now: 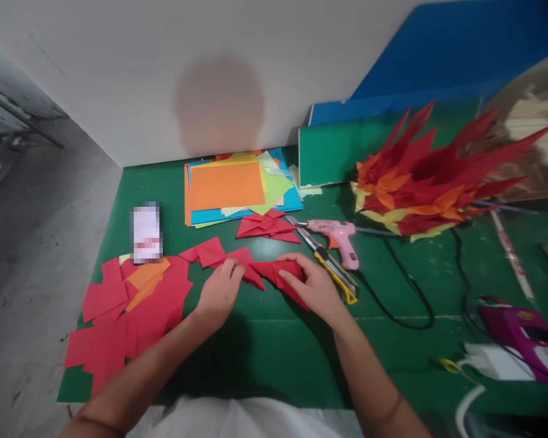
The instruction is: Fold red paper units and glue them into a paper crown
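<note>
My right hand (317, 289) is closed round a folded red paper piece (281, 275), thumb on top and fingers behind it. Just left of it, my left hand (220, 289) has its fingers bent together on another folded red paper piece (251, 275) that lies on the table. The thumb of my left hand is mostly hidden. Beyond my hands rests a small stack of folded red pieces (269, 226). More red folded paper (210, 252) extends up and left of my left hand.
Close to my right hand lie a yellow utility knife (333, 271) and a pink glue gun (340, 234) with a black cord. Coloured sheets (228, 185), a phone (147, 232) and red paper (155, 310) are at left. A flame-shaped paper model (433, 176) stands right, above a power strip (500, 362).
</note>
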### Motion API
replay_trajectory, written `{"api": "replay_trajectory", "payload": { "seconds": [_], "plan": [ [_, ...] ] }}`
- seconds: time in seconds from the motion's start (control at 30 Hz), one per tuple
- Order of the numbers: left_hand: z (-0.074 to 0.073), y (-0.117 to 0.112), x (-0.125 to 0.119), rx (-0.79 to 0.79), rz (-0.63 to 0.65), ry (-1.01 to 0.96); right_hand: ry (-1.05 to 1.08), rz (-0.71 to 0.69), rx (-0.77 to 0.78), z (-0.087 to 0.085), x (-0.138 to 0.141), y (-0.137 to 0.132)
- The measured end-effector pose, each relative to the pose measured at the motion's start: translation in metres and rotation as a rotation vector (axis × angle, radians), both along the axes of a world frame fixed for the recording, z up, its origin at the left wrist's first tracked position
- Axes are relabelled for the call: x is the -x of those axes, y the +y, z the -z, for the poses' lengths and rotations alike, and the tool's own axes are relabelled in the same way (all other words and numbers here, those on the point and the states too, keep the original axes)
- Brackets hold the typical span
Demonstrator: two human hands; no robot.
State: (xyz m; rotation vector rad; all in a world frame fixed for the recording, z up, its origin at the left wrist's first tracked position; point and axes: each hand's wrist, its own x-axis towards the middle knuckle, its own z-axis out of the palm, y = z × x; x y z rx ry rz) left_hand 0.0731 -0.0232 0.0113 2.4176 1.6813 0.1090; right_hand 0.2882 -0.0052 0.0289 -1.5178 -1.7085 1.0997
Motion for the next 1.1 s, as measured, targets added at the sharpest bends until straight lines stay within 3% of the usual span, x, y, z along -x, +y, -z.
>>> {"api": "replay_trajectory", "payload": {
  "seconds": [0.47, 0.63, 0.8, 1.1],
  "plan": [
    [0.012, -0.005, 0.006, -0.082, -0.001, -0.153, -0.051, -0.133, -0.014, 0.012, 0.018, -0.003],
    [0.011, -0.004, 0.003, -0.102, 0.037, -0.120, -0.084, -0.135, -0.061, 0.013, 0.021, -0.003],
    [0.009, -0.006, -0.001, -0.152, -0.002, -0.104, -0.102, -0.130, -0.135, 0.016, 0.025, -0.004],
    [0.007, -0.006, -0.005, -0.191, -0.005, -0.090, -0.103, -0.108, -0.147, 0.018, 0.028, -0.005]
  ]
}}
